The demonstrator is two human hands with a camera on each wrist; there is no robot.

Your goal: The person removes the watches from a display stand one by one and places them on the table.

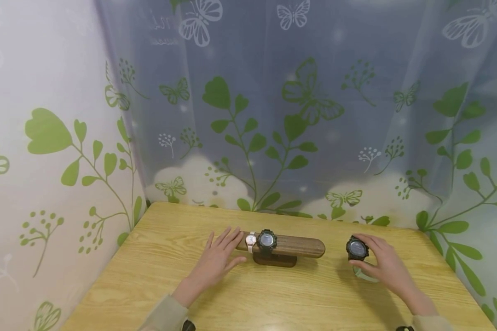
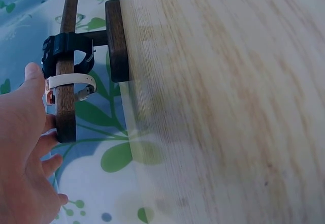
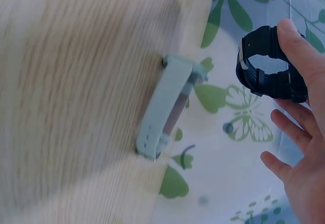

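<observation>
Right hand [image 1: 386, 266]: I've got thumb and fingers pinching a black watch [image 1: 357, 248], lower right of the head view.
Left hand [image 1: 217, 258]: fingers relaxed and spread, at the left end of the stand [image 1: 300, 246], lower centre.
On it: white watch [image 1: 251, 240], second black watch [image 1: 267, 239], side by side.
Mint watch [image 3: 165, 104]: on the table [image 1: 190, 220], just below.

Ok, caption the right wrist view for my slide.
A right-hand grip holds a black watch, a pale green watch nearby on the wood-grain table.
</observation>
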